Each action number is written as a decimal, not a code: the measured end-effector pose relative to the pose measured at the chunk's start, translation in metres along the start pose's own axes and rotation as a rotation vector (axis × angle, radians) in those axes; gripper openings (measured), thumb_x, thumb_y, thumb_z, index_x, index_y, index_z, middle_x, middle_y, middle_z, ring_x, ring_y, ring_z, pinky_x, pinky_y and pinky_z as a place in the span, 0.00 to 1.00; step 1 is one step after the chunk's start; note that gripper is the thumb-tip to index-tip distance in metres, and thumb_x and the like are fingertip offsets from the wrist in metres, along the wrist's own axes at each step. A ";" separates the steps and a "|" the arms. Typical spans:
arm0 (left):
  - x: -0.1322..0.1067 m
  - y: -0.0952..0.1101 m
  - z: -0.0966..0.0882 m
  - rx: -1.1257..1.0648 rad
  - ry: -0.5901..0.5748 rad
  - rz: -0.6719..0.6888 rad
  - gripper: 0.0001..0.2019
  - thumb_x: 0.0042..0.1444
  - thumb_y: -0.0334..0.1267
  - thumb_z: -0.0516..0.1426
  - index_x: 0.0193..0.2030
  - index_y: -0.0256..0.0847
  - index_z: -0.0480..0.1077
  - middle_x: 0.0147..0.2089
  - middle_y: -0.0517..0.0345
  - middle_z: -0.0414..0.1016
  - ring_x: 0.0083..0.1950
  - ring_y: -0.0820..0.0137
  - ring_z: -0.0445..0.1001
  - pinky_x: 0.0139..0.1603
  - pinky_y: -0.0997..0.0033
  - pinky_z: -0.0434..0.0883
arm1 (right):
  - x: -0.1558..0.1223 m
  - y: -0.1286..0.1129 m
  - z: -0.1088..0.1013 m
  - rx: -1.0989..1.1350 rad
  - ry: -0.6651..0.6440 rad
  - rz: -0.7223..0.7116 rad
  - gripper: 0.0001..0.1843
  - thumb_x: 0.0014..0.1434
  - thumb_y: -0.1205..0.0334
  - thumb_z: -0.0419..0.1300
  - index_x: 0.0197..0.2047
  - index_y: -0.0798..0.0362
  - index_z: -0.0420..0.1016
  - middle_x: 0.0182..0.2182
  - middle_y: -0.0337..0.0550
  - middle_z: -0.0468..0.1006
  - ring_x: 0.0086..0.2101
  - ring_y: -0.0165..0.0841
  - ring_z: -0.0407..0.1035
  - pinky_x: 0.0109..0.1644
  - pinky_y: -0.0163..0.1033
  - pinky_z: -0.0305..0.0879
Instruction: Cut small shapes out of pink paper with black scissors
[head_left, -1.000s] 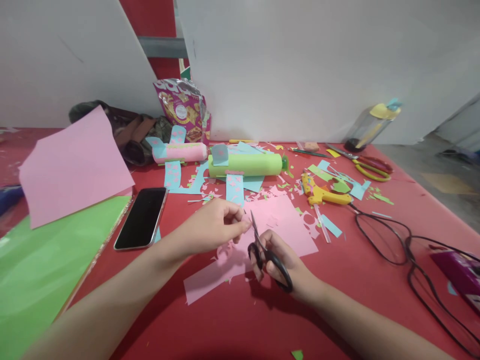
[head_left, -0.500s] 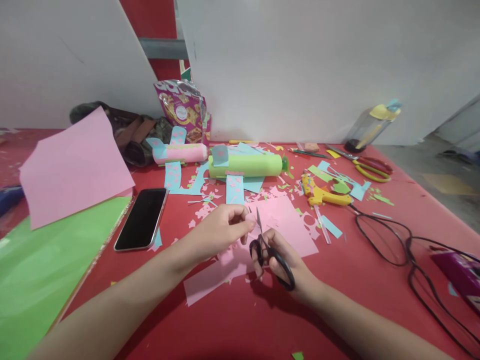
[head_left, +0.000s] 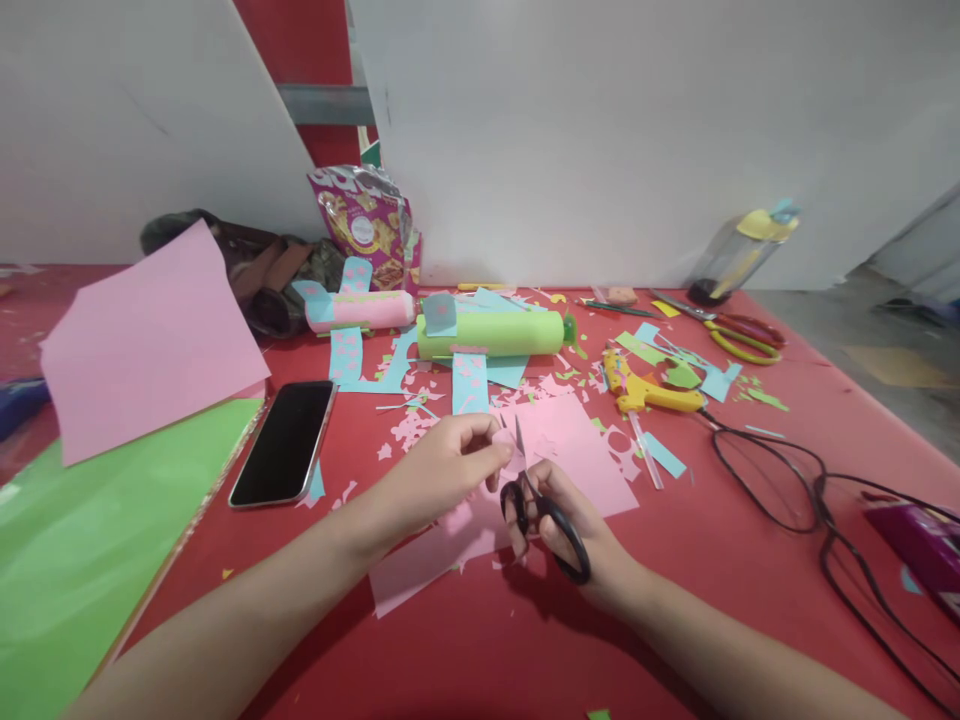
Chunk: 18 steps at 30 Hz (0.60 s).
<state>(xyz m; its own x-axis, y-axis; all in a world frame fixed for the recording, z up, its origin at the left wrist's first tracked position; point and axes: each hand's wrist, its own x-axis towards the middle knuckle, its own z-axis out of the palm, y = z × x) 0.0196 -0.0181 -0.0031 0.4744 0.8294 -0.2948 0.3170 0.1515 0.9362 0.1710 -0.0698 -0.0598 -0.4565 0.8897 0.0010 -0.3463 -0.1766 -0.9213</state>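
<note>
We hold a small pink scrap (head_left: pixel 516 458) between the fingers of our left hand (head_left: pixel 461 458); thumb and forefinger are pinched narrow on it, the other fingers curled in. The fingers of our right hand (head_left: pixel 562 515) are wrapped about the black handles of the scissors (head_left: pixel 573 553), whose blades point away from us and stand a little apart at the scrap, just beside the left fingertips. Whether the edges touch the paper, we cannot tell.

Beneath and just beyond both sets of fingers, a pink sheet (head_left: pixel 592 460) lies flat on the red tabletop (head_left: pixel 420 665), and a pink strip (head_left: pixel 409 575) reaches out below the left wrist. Past the left fingers we see a green tube (head_left: pixel 510 335) with blue paper fins, and, farther to their left, a pink tube (head_left: pixel 379 308) with spotted blue fins. A phone (head_left: pixel 283 445) lies left of the left fingers; well beyond it on that side, a large pink paper (head_left: pixel 150 345) overlaps a green sheet (head_left: pixel 82 560).

To the right of the right fingers, and farther off, lies a yellow glue gun (head_left: pixel 664 397), its black cable (head_left: pixel 750 505) looping toward the tabletop's right side. Near the far edge, well apart from the fingers, a clear bottle (head_left: pixel 739 260) leans beside the shears (head_left: pixel 746 340).
</note>
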 end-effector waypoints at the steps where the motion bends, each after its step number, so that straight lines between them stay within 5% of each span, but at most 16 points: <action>1: 0.000 -0.001 0.000 -0.002 -0.001 -0.001 0.10 0.53 0.39 0.48 0.24 0.39 0.60 0.22 0.64 0.58 0.21 0.77 0.59 0.14 0.82 0.54 | 0.000 0.000 0.000 0.007 -0.004 -0.006 0.19 0.50 0.47 0.57 0.32 0.50 0.54 0.23 0.33 0.65 0.22 0.25 0.60 0.27 0.34 0.58; 18: 0.001 -0.001 0.005 -0.051 -0.002 0.064 0.10 0.52 0.35 0.48 0.22 0.37 0.62 0.21 0.64 0.60 0.26 0.76 0.60 0.28 0.76 0.58 | 0.000 0.000 0.000 0.023 -0.012 -0.040 0.17 0.52 0.47 0.55 0.33 0.50 0.55 0.22 0.34 0.64 0.22 0.26 0.60 0.28 0.35 0.57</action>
<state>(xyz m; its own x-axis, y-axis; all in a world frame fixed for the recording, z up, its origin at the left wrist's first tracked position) 0.0239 -0.0198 -0.0049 0.4942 0.8371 -0.2345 0.2437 0.1255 0.9617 0.1707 -0.0702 -0.0599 -0.4519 0.8911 0.0426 -0.3835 -0.1509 -0.9111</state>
